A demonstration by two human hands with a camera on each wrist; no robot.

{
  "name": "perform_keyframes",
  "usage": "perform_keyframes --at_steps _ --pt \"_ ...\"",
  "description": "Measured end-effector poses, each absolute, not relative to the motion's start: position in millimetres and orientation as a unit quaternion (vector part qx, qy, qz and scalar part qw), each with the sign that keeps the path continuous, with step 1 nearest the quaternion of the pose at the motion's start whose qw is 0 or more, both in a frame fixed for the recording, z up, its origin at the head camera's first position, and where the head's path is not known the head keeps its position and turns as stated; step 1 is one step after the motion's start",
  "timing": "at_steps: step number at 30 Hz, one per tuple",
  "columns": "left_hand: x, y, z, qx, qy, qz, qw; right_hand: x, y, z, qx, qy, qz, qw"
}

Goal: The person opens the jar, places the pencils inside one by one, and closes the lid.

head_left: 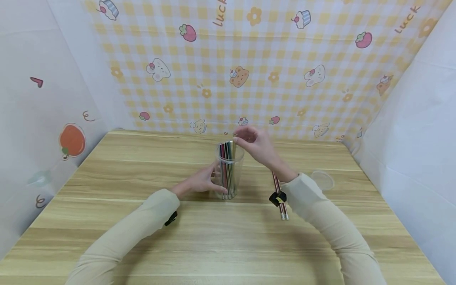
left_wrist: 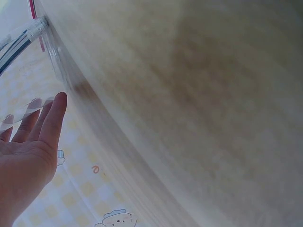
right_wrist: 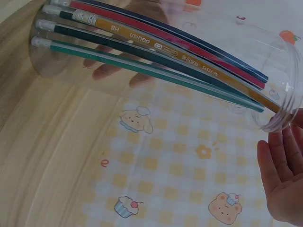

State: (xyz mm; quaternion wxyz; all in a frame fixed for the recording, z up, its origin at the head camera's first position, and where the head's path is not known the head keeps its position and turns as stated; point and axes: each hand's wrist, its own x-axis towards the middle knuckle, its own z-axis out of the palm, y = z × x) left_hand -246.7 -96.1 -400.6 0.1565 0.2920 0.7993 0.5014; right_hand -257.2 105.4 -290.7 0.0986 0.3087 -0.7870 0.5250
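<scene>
A tall clear plastic cup (head_left: 240,172) stands on the wooden table, holding several pencils (right_wrist: 128,48) with their eraser ends down. My left hand (head_left: 203,180) grips the cup low on its left side, thumb across the front and the other fingers behind it. Above the rim, my right hand (head_left: 257,145) pinches the upper end of a yellow pencil (right_wrist: 165,47) marked HB, whose eraser end is down inside the cup. Red, dark blue and green pencils lean beside it. In the left wrist view, the left hand (left_wrist: 33,146) is at the frame's edge.
Two striped pencils (head_left: 276,183) lie side by side on the table (head_left: 228,245), partly covered by the right wrist's strap and camera. A round clear lid (head_left: 323,180) lies to the right of the right sleeve. A checked cloth (head_left: 213,51) hangs behind the table.
</scene>
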Motion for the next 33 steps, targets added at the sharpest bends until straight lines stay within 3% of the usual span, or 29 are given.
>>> perform_keyframes --at_steps 14,23,33 --pt "-247.9 -96.1 -404.7 0.290 0.807 0.491 0.151 -233.2 99.6 -275.4 0.339 -0.810 0.459 0.135" --pt "-233.1 -94.5 -379.2 0.304 0.804 0.486 0.156 -258.3 106.1 -298.1 0.364 -0.811 0.422 0.179" --pt "-249.0 -96.5 -406.0 0.297 0.809 0.486 0.144 -259.5 104.7 -303.0 0.397 -0.805 0.401 0.185"
